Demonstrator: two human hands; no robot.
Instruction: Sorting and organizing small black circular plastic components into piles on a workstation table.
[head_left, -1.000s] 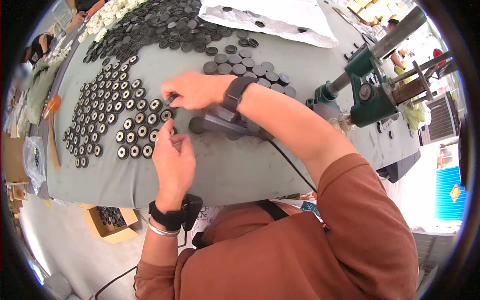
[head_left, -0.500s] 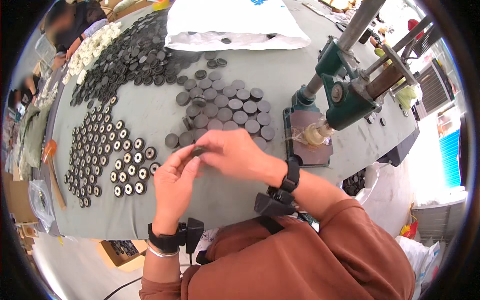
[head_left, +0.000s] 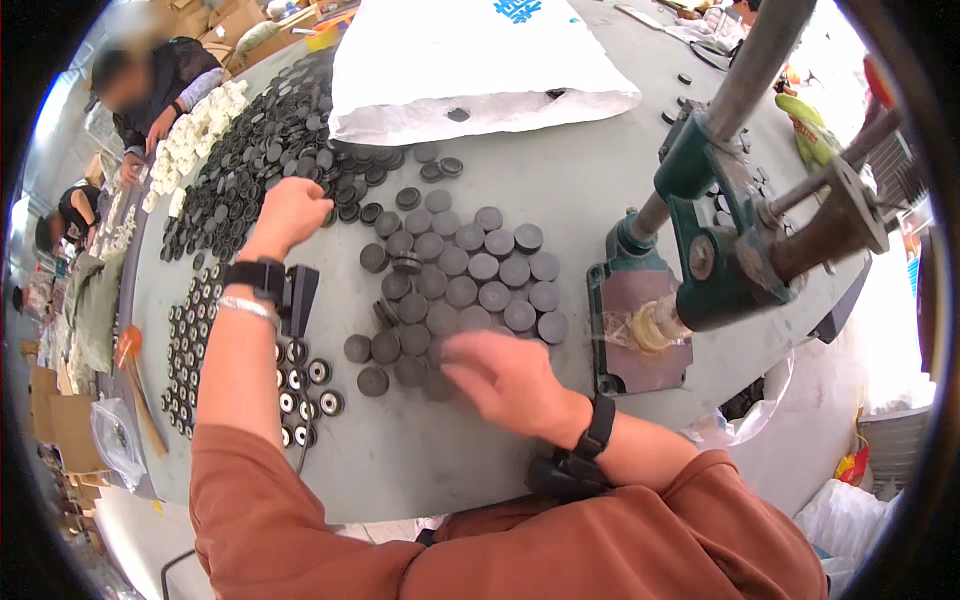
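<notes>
My left hand (head_left: 290,214) is at the near edge of a heap of black round caps (head_left: 262,165), its fingers curled together. Whatever it may pinch is hidden. My right hand (head_left: 512,385) is blurred over the near side of a group of flat dark grey discs (head_left: 460,291), its thumb and fingers apart and nothing visible in them. Most discs lie flat and close together; a few stand on edge or overlap at the group's left. Partly behind my left forearm are rows of black rings with pale metal centres (head_left: 190,345).
A green hand press (head_left: 720,235) stands at the right, with a yellowish fitting (head_left: 655,325) over its base. A white sack (head_left: 470,70) lies at the back. An orange-headed mallet (head_left: 130,345) rests at the left edge. Another person (head_left: 165,85) works at far left beside white parts (head_left: 200,125).
My hands, together around a small dark disc before, are now apart. The left has moved away to the cap heap; the right has moved nearer to me over the discs. The view has shifted.
</notes>
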